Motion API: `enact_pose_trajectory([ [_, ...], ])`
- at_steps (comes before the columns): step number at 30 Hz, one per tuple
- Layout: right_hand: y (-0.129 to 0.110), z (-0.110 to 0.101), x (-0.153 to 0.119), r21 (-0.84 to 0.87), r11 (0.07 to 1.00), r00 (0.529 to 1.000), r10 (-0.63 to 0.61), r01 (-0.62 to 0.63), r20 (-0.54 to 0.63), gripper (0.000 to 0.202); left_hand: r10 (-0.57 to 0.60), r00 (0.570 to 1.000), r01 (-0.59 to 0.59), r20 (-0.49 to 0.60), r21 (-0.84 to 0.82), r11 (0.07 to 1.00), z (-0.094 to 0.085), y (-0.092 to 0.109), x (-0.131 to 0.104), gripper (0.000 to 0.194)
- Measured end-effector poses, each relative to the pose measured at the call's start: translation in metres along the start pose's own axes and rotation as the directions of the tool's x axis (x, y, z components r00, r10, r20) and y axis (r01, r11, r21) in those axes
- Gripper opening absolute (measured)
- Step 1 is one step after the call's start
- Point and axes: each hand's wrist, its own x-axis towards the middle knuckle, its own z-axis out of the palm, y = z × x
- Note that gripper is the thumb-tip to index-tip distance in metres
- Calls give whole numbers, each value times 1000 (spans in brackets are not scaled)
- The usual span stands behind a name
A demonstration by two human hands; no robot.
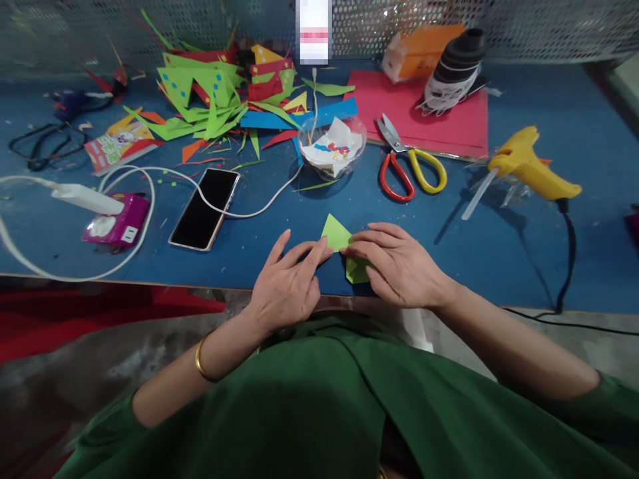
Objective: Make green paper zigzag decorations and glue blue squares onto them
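A small piece of folded light-green paper point(336, 233) lies near the front edge of the blue table, its pointed corner facing away from me. My left hand point(289, 283) presses its index fingertip on the paper's left corner, while its outer fingers stretch apart. From the other side, my right hand point(399, 266) has its fingers on the right part of the same paper and partly covers it. A darker folded green flap point(356, 269) shows below the right fingers. The right thumb rests close to that flap.
Scissors point(394, 150) and a clear bowl point(332, 150) of small paper bits lie ahead. A yellow glue gun point(534, 163) is at right, its black cord crossing the edge. A phone point(204, 209), white cable and purple adapter point(120, 219) are left. Cut paper point(204, 83) piles behind.
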Motion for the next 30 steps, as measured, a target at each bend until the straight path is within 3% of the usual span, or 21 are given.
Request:
enact_pose_trajectory([
  [8,-1,0,0,-14,1000,1000,-23,23,-5,37,25,997,-32,77,85,996,2,10,5,74],
  [18,-2,-1,0,-7,1000,1000,-16,16,5,37,-37,999,36,7,120,992,-7,-4,-12,85],
  [23,-1,1,0,-36,999,1000,-25,25,-9,37,35,997,-43,73,110,993,0,4,-3,74],
  [30,3,-2,-1,56,998,1000,14,-13,-9,42,36,998,-42,48,113,993,1,6,-2,68],
])
